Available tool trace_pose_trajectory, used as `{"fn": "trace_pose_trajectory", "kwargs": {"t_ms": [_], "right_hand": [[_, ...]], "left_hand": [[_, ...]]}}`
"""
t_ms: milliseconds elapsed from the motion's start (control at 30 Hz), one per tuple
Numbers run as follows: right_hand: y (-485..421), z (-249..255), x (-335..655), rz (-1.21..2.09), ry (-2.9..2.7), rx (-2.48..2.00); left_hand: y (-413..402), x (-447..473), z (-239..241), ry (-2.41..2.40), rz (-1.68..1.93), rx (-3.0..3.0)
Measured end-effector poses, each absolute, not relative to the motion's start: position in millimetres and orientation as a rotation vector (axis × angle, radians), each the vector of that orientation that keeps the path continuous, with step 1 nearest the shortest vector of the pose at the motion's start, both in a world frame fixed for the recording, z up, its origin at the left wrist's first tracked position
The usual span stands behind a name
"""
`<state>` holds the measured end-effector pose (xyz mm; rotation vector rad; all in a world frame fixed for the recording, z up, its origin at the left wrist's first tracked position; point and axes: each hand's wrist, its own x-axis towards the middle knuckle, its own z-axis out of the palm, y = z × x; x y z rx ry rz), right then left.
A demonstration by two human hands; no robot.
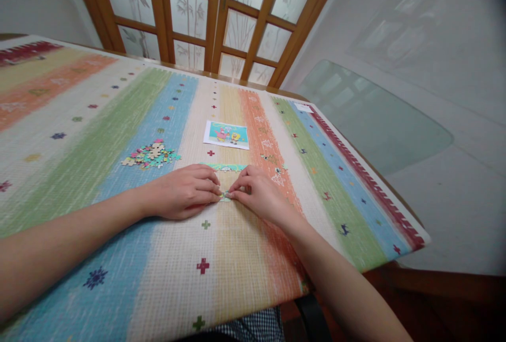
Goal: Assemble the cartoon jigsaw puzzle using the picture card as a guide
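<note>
Both hands meet over a few small joined jigsaw puzzle pieces (225,198) on the striped tablecloth. From the left, my left hand (188,192) rests low with its fingers together, their tips at the pieces' left edge. My right hand (256,192) pinches at the right side of the same pieces with thumb and forefinger. Just beyond the fingers lies an assembled puzzle strip (227,167), its ends partly covered by the hands. A small picture card (226,135) with cartoon figures lies farther back. To the left is a heap of loose puzzle pieces (152,154).
The striped tablecloth (253,257) covers a large table. A few loose pieces (278,168) lie right of my right hand. A small white paper (303,107) is at the far right corner. Wooden doors with glass panes (190,12) stand behind the table, a white wall on the right.
</note>
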<state>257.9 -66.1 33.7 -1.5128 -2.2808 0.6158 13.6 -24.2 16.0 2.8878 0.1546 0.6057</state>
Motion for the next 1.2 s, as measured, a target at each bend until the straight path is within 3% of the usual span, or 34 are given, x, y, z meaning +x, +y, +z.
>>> {"fn": "trace_pose_trajectory", "kwargs": {"t_ms": [233, 1200], "right_hand": [[-70.7, 36.6, 257.6, 0.416, -2.422, -1.493], [-67.0, 39.1, 262.1, 0.586, -2.42, -1.41]], "left_hand": [[-25.3, 14.1, 17.2, 0.132, 0.565, 2.912], [-29.1, 18.2, 17.0, 0.141, 0.564, 2.941]]}}
